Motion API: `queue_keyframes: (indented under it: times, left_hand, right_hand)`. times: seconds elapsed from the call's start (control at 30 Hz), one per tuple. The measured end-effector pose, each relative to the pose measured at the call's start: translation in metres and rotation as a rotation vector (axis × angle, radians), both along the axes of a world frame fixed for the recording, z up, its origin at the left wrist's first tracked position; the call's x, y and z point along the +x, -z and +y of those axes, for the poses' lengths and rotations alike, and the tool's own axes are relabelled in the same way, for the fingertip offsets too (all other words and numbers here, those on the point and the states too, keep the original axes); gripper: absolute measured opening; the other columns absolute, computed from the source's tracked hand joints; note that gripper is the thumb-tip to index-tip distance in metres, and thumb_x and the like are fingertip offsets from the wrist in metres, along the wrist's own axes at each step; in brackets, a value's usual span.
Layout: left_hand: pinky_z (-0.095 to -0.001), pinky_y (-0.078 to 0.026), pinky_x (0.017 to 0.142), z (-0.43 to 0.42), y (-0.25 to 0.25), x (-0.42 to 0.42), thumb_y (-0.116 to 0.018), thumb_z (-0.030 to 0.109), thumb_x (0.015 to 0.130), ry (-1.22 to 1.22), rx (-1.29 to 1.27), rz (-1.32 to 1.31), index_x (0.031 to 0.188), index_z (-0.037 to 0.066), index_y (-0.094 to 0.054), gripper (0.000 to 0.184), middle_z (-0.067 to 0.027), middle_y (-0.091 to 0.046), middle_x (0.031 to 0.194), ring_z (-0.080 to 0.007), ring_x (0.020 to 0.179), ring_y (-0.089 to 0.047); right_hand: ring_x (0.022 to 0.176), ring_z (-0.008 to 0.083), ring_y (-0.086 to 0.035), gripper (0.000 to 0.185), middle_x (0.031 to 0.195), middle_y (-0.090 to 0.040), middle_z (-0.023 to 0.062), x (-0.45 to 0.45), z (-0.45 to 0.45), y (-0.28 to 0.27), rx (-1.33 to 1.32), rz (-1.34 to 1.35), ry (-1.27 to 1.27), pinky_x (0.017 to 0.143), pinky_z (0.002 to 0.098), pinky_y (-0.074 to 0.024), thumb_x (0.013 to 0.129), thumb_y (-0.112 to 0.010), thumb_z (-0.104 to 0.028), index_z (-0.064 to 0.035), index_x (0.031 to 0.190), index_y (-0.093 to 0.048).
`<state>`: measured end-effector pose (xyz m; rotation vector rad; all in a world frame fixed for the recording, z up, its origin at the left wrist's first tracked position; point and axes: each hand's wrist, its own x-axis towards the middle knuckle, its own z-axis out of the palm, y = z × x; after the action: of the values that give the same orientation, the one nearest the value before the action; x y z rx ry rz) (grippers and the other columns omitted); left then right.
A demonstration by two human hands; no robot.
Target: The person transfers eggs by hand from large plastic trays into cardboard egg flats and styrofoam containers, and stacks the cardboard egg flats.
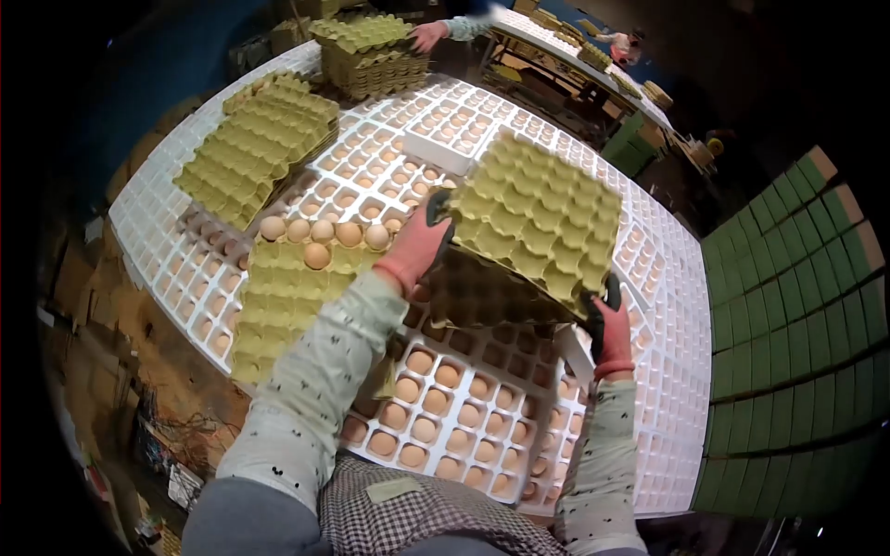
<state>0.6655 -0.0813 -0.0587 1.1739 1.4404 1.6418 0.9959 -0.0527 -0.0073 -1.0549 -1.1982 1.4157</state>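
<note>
My left hand (pixel 419 243) and my right hand (pixel 608 324), both in pink gloves with dark fingertips, are closed on opposite sides of a yellow-green pulp egg tray (pixel 538 208). It is tilted above the table, and no eggs show in its cups. A dark surface lies just beneath it; whether that is a second tray I cannot tell. Below my left forearm lies another egg tray (pixel 278 301) with several eggs (pixel 317 256) at its far end. White foam trays (pixel 443 443) of eggs sit under and around my hands.
Stacked pulp trays (pixel 264 139) lie at the left, and a taller stack (pixel 371 65) stands at the back with another person's gloved hand (pixel 429 36) on it. Green boxes (pixel 797 334) are piled at the right. A second table (pixel 575 56) and a distant person (pixel 623 46) are behind.
</note>
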Motion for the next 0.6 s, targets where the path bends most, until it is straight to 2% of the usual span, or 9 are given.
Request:
queue_keyframes:
  times: [0.07,0.13,0.2,0.23,0.27,0.3,0.37,0.5,0.6]
  left_hand:
    - [-0.0347,-0.045,0.095,-0.04,-0.027,0.029,-0.064,0.02,0.088,-0.084,-0.01,-0.122,0.144,0.005,-0.037,0.064,-0.0194,-0.059,0.124,-0.0283,0.113,-0.058]
    - [-0.0381,-0.043,0.099,-0.05,0.016,0.045,-0.068,0.022,0.085,0.061,0.096,-0.38,0.149,0.006,-0.027,0.077,-0.0208,-0.052,0.134,-0.0307,0.119,-0.054]
    - [-0.0389,-0.041,0.102,-0.065,0.06,0.054,-0.071,0.022,0.083,-0.209,-0.364,0.354,0.149,0.005,-0.028,0.08,-0.0221,-0.045,0.141,-0.032,0.125,-0.049]
    - [-0.0387,-0.042,0.101,-0.057,0.129,0.048,-0.071,0.022,0.082,-0.151,-0.445,0.194,0.148,0.005,-0.028,0.081,-0.0222,-0.046,0.14,-0.0322,0.124,-0.051]
    - [-0.0384,-0.043,0.1,-0.055,0.141,0.051,-0.071,0.021,0.082,-0.099,-0.383,0.09,0.148,0.004,-0.028,0.08,-0.0222,-0.049,0.137,-0.0327,0.122,-0.053]
    - [-0.038,-0.045,0.098,-0.054,0.154,0.054,-0.07,0.02,0.082,-0.045,-0.326,-0.016,0.148,0.003,-0.029,0.08,-0.0222,-0.053,0.134,-0.0332,0.12,-0.055]
    - [-0.0332,-0.048,0.089,-0.055,0.073,0.055,-0.065,0.013,0.083,-0.045,-0.248,-0.143,0.14,0.002,-0.038,0.063,-0.0156,-0.061,0.119,-0.0251,0.104,-0.06]
    - [-0.0284,-0.049,0.077,-0.026,0.0,-0.007,-0.057,0.011,0.086,0.153,-0.065,0.717,0.113,0.001,-0.062,0.029,-0.0077,-0.065,0.098,-0.0147,0.086,-0.062]
    - [-0.0296,-0.048,0.07,0.031,-0.013,-0.006,-0.058,0.011,0.084,0.185,-0.042,-0.001,0.094,-0.004,-0.064,0.019,-0.0065,-0.064,0.085,-0.0159,0.079,-0.06]
  right_hand:
    - [0.102,0.0186,-0.062,0.055,0.119,-0.063,0.0112,0.006,0.024,-0.009,0.125,-0.106,-0.029,0.087,0.0299,-0.0502,0.088,-0.062,-0.005,0.0022,0.139,-0.044]
    - [0.103,0.0191,-0.061,0.056,0.119,-0.063,0.0127,0.024,0.051,0.01,0.219,-0.368,-0.112,0.089,0.0313,-0.0494,0.089,-0.061,-0.01,0.0021,0.14,-0.042]
    - [0.113,0.0337,-0.06,0.066,0.124,-0.061,0.0242,0.044,0.075,0.054,0.289,-0.756,-0.205,0.096,0.037,-0.0457,0.087,-0.063,-0.026,-0.0037,0.144,-0.039]
    - [0.116,0.0359,-0.058,0.068,0.125,-0.059,0.0254,0.039,0.073,0.062,0.179,-0.976,-0.24,0.097,0.0375,-0.0448,0.085,-0.063,-0.028,-0.0052,0.145,-0.039]
    - [0.119,0.038,-0.056,0.07,0.126,-0.058,0.0265,0.033,0.069,0.07,0.059,-1.19,-0.283,0.098,0.0379,-0.0439,0.084,-0.063,-0.031,-0.0067,0.145,-0.038]
    - [0.119,0.0371,-0.056,0.073,0.127,-0.058,0.0265,0.032,0.068,0.075,0.104,-1.036,-0.29,0.098,0.0378,-0.0434,0.083,-0.063,-0.032,-0.0069,0.146,-0.037]
    - [0.117,0.0363,-0.057,0.073,0.128,-0.057,0.0254,0.035,0.075,0.06,0.177,-0.748,-0.381,0.101,0.0364,-0.0417,0.083,-0.06,-0.032,-0.0076,0.148,-0.036]
    - [0.116,0.0172,-0.054,0.054,0.134,-0.056,0.0109,0.023,0.05,0.017,0.114,-0.203,-0.179,0.096,0.0278,-0.0446,0.093,-0.06,-0.016,-0.0043,0.143,-0.043]
    - [0.121,0.0204,-0.053,0.052,0.135,-0.056,0.0123,0.012,0.027,0.014,0.364,-0.289,0.103,0.1,0.0304,-0.0425,0.093,-0.06,-0.015,-0.0011,0.141,-0.044]
